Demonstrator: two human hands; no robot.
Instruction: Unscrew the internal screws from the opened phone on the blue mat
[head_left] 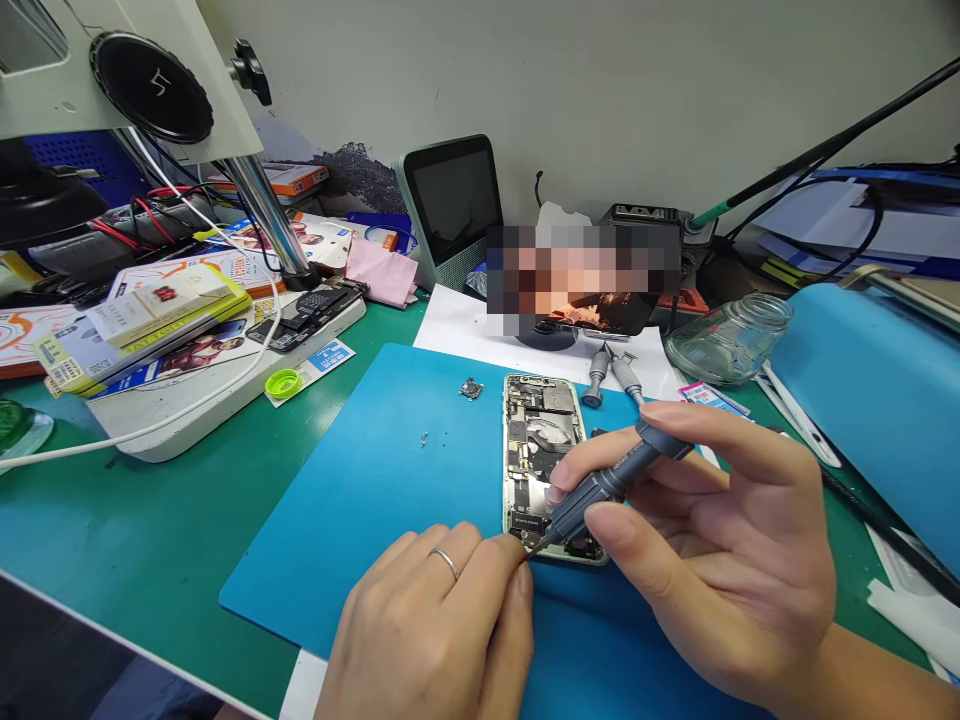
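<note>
An opened phone (541, 440) with its inner boards showing lies on a blue mat (375, 490). My right hand (720, 560) is closed round a grey precision screwdriver (607, 485), whose tip points down at the phone's near left corner. My left hand (435, 620), a ring on one finger, rests knuckles-up on the mat with its fingers curled. Its fingertips are pinched together right at the screwdriver tip; whatever they hold is too small to see. A small loose part (471, 388) and a tiny screw (424, 438) lie on the mat left of the phone.
Two more screwdrivers (611, 375) and a glass jar (727, 340) lie behind the phone. A small screen (454, 205) stands at the back. A microscope stand (262, 215) with packets and another phone fills the left. A rolled blue mat (877, 400) is at right.
</note>
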